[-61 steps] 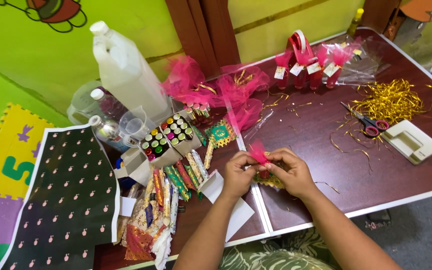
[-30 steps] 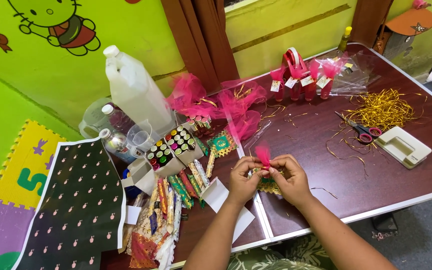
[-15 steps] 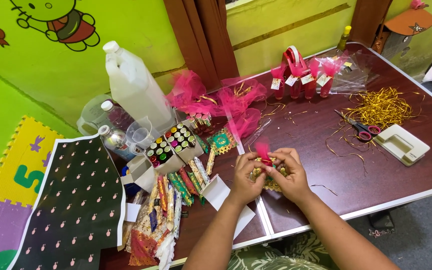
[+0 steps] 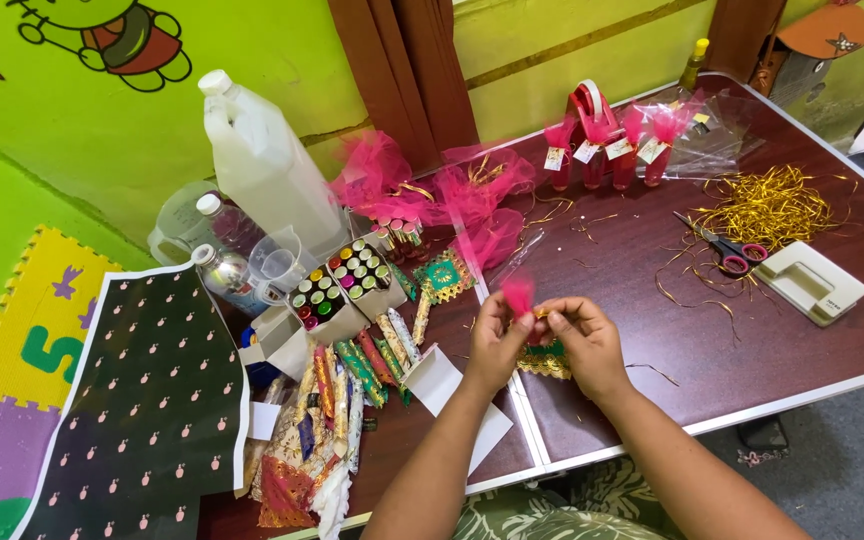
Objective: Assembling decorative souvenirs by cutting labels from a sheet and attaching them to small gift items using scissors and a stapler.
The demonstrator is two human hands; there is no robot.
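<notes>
Both hands are up over the near edge of the dark brown table (image 4: 652, 330), pinched together on one tiny thing. Left hand (image 4: 497, 345) has its fingertips clamped on a little pink net bundle (image 4: 518, 296), the tuft poking up above the thumb. Right hand (image 4: 584, 345) is closed too, thumb & forefinger nipping something small and gold right next to the tuft, can't tell exactly what it is, too small. The two hands are touching at the fingertips. Under them, flat on the table, lies a green and gold patterned packet (image 4: 546, 360).

Rest of the table is a craft mess tbh. Left of the hands there's a box of small bottles w/ coloured caps (image 4: 342, 280), a row of long patterned sachets (image 4: 372, 360) fanned out below it, and a big white plastic jug (image 4: 267, 170) behind. Heap of pink netting (image 4: 432, 190) in the middle, near the wall. Far side: a few finished pink wrapped favours w/ tags (image 4: 607, 150) standing upright. To the right, well apart from the hands, pink-handled scissors (image 4: 727, 250), a pile of gold shred (image 4: 772, 205) and a white hole punch (image 4: 812, 282).
</notes>
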